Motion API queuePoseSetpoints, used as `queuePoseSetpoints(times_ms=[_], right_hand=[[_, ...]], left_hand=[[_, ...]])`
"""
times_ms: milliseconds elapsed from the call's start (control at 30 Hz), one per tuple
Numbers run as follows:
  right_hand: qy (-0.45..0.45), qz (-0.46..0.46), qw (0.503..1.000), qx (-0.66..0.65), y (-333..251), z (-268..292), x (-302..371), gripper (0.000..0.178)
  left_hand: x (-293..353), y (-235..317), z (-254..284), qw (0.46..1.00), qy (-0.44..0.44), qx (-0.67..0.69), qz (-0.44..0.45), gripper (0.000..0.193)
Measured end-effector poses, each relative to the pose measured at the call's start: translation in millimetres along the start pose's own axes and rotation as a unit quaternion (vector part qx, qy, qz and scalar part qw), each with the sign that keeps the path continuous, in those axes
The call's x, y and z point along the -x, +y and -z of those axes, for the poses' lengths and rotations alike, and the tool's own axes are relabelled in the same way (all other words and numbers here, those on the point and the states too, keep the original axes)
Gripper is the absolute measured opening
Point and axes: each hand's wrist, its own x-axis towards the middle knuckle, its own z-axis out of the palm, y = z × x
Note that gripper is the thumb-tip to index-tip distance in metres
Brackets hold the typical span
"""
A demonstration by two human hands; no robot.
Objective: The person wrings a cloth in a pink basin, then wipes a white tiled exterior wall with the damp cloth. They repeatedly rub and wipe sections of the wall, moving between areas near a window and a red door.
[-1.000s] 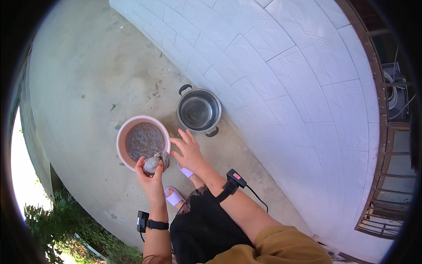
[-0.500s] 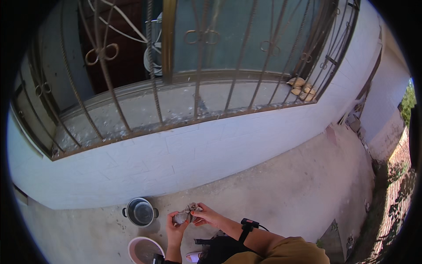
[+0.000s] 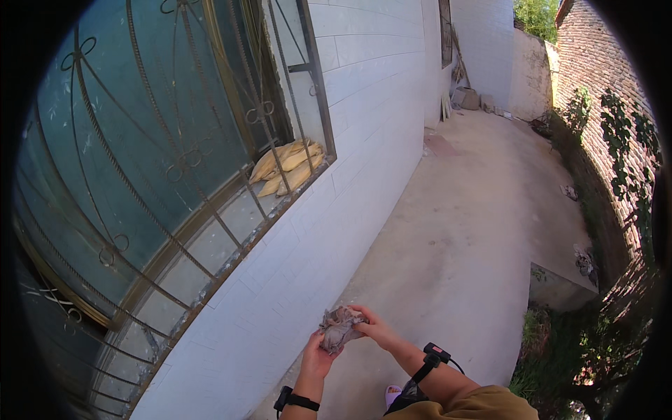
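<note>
A crumpled grey-brown cloth [image 3: 339, 330] is bunched up between my two hands, out in front of me above the concrete. My left hand [image 3: 318, 355] grips its lower left side, with the thumb against the folds. My right hand [image 3: 376, 329] pinches it from the right, fingers bent over the upper edge. Some of the fingertips are hidden behind the folds. A dark strap with a small device sits on each forearm.
A white tiled wall [image 3: 308, 259] runs along the left, with a barred window above it. Dried corn husks [image 3: 290, 166] lie on the sill. A concrete walkway [image 3: 455, 231] stretches ahead, dropping at right to plants and a brick wall [image 3: 609, 56].
My view has turned right along the walkway, and the metal pot and pink basin have left the picture. The cloth stays in both hands and looks more loosely bunched.
</note>
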Motion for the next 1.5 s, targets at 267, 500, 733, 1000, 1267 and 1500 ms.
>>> queuePoseSetpoints(times_ms=[267, 500, 733, 1000, 1267, 1500], right_hand=[[0.110, 0.077, 0.982, 0.135, -95.7, 122.3, -61.5, 0.043], [0.088, 0.121, 0.982, 0.118, -187.5, 193.1, -126.7, 0.042], [0.126, 0.168, 0.978, 0.012, -256.3, 267.6, -191.6, 0.046], [0.222, 0.209, 0.940, -0.153, -289.8, 359.8, -226.8, 0.041], [0.188, 0.211, 0.943, -0.177, -337.2, 499.9, -284.6, 0.029], [0.356, 0.197, 0.913, -0.027, -407.7, 617.9, -318.1, 0.030]], left_hand=[[-136.4, 19.6, -166.5, 0.903, -0.175, -0.392, -0.012, 0.063], [-269.2, 24.5, -247.4, 0.932, -0.237, -0.275, 0.011, 0.056], [-398.3, 25.9, -342.8, 0.957, -0.279, -0.042, 0.067, 0.041], [-479.7, 20.8, -446.2, 0.898, -0.309, -0.313, 0.030, 0.025], [-585.4, -6.5, -556.2, 0.952, -0.234, -0.194, 0.034, 0.024], [-668.7, -48.6, -683.9, 0.941, -0.160, -0.287, -0.085, 0.015]])
